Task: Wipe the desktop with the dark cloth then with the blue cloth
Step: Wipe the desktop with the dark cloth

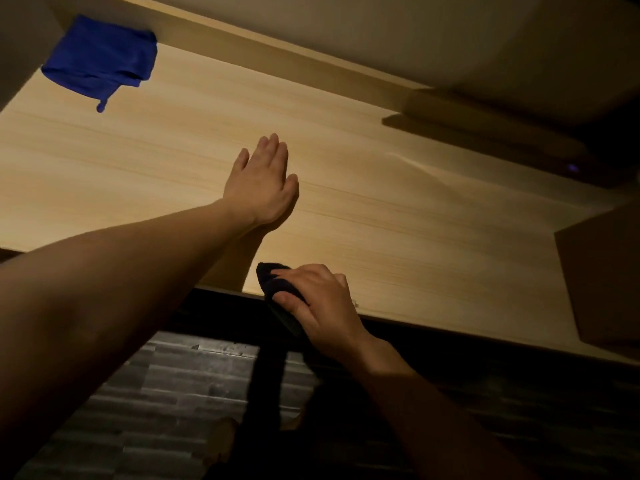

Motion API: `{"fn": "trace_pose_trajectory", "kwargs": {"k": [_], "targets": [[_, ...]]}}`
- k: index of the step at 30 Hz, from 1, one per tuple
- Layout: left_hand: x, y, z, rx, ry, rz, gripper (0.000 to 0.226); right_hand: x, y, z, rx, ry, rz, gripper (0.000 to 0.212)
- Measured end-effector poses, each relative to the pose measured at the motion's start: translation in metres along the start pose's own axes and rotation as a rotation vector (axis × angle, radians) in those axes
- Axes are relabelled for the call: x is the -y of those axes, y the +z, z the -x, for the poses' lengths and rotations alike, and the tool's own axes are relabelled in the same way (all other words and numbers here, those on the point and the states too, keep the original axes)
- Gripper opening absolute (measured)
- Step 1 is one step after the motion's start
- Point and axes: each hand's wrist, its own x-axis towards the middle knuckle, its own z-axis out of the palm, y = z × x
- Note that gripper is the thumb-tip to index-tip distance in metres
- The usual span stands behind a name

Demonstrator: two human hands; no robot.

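The light wooden desktop (398, 216) runs across the head view. My right hand (322, 306) grips the dark cloth (277, 289) at the desk's near edge, part of the cloth hanging over the edge. My left hand (263, 181) lies flat on the middle of the desktop, fingers stretched out close together, holding nothing. The blue cloth (100, 62) lies crumpled at the far left corner of the desk, against the back ledge, far from both hands.
A raised wooden ledge (277, 60) runs along the back of the desk under a pale wall. A brown box (602, 278) stands at the right end. A dark object (554, 150) sits in shadow at the back right. Dark plank floor (194, 386) lies below.
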Motion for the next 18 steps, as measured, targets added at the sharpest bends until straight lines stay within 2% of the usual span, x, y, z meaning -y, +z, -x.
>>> {"fn": "trace_pose_trajectory", "kwargs": {"k": [2, 5, 8, 13, 18], "targets": [[0.000, 0.007, -0.002, 0.006, -0.018, -0.042, 0.078, -0.004, -0.014, 0.002, -0.009, 0.062, -0.133, 0.043], [0.000, 0.012, -0.002, -0.001, -0.024, -0.064, 0.081, -0.019, -0.045, -0.005, -0.173, 0.062, -0.207, 0.043], [-0.003, 0.010, -0.002, -0.002, -0.035, -0.088, 0.082, -0.040, -0.085, -0.039, -0.297, 0.147, -0.237, 0.036], [-0.004, 0.014, -0.004, -0.007, -0.068, -0.111, 0.081, -0.106, -0.135, -0.133, -0.323, 0.150, 0.171, 0.036], [-0.004, 0.017, -0.006, -0.007, -0.080, -0.132, 0.081, -0.143, -0.160, -0.211, -0.296, 0.125, 0.353, 0.039]]}}
